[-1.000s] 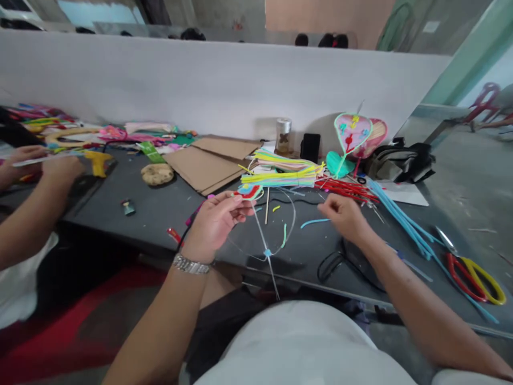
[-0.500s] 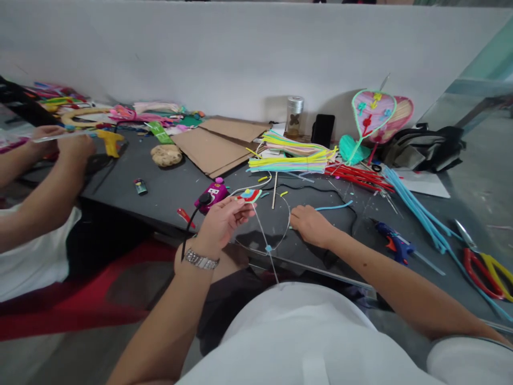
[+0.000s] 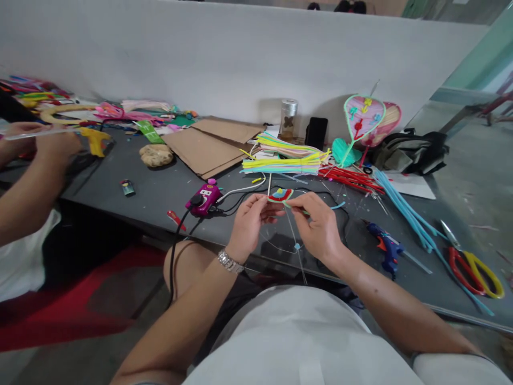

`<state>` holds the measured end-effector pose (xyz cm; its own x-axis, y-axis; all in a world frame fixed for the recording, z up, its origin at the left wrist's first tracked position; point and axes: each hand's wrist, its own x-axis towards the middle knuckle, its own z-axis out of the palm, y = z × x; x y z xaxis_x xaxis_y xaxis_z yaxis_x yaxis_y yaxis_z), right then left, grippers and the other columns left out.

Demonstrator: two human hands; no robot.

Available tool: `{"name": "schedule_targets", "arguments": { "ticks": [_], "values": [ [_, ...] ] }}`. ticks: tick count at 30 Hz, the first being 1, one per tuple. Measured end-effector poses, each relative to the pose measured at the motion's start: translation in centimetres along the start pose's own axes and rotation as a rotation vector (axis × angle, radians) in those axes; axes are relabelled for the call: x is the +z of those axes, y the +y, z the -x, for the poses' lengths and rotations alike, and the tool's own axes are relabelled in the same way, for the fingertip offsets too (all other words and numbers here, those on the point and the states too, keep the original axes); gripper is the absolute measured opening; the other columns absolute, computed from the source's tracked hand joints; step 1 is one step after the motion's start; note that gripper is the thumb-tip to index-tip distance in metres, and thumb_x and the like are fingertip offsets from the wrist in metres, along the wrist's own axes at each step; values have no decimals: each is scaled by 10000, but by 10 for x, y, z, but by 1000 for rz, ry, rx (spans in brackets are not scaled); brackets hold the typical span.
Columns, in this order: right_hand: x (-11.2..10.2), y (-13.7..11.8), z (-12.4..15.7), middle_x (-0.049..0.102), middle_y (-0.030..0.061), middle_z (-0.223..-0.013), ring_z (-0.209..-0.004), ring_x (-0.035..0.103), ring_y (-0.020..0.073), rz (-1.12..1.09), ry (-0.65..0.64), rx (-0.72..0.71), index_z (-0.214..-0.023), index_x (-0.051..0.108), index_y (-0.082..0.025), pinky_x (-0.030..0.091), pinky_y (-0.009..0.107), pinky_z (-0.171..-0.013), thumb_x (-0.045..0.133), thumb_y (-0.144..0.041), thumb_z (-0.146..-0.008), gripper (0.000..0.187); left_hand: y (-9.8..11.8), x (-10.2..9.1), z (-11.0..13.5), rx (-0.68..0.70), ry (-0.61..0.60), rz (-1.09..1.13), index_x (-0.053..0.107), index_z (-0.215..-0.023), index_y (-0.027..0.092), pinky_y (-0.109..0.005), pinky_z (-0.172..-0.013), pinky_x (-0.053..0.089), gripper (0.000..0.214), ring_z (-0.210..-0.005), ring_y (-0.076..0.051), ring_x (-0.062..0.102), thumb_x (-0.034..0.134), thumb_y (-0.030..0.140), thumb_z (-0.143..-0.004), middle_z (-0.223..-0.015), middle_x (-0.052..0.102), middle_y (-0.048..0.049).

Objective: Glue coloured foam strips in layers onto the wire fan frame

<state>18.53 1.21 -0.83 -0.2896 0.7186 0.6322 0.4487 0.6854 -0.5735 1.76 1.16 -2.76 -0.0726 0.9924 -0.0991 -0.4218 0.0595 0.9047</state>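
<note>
My left hand (image 3: pixel 251 220), with a metal watch on its wrist, pinches a small craft piece (image 3: pixel 280 194) of red, blue, yellow and pale green pipe cleaner. The fingers of my right hand (image 3: pixel 318 223) are closed at its right end, by a pale green strip. Some of that end is hidden behind the fingers. Below both hands, a thin wire hoop (image 3: pixel 276 249) with a small blue piece (image 3: pixel 297 246) on it hangs over the table edge.
A purple power socket (image 3: pixel 203 197) with cords lies left of my hands. Bundles of pipe cleaners (image 3: pixel 286 161) lie behind. On the right are a blue glue gun (image 3: pixel 387 246) and scissors (image 3: pixel 475 270). A co-worker's arms (image 3: pixel 38 176) hold a yellow glue gun (image 3: pixel 95 141).
My right hand has come up from the tabletop to the craft piece and closed at its right end. My left hand has moved right with the piece. The view has shifted slightly.
</note>
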Motion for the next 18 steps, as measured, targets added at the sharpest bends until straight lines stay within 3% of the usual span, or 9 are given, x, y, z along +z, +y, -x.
{"name": "schedule_targets", "arguments": {
  "ticks": [7,13,18],
  "values": [
    [28,-1,4,720,60,-884,-839,662,196,85,0,-10,-947,650,-220,515,322,-772,506,-169,-993,159,-9,6,14,39,12,34,619,-862,195,-236,-611,507,282,-670,-139,668,732,450,-819,-733,687,11],
    [34,-4,6,727,55,-903,-833,671,185,103,-3,18,-932,624,-230,518,293,-763,504,-176,-995,145,-17,5,18,82,25,79,614,-887,196,-228,-642,515,271,-697,-129,663,712,448,-867,-755,684,11],
    [35,-7,6,714,58,-865,-828,654,192,179,-26,2,-888,619,-220,480,297,-759,474,-182,-1006,191,-20,2,19,128,27,22,613,-869,194,-229,-676,529,295,-696,-117,657,784,431,-829,-778,679,21]
  ]
}}
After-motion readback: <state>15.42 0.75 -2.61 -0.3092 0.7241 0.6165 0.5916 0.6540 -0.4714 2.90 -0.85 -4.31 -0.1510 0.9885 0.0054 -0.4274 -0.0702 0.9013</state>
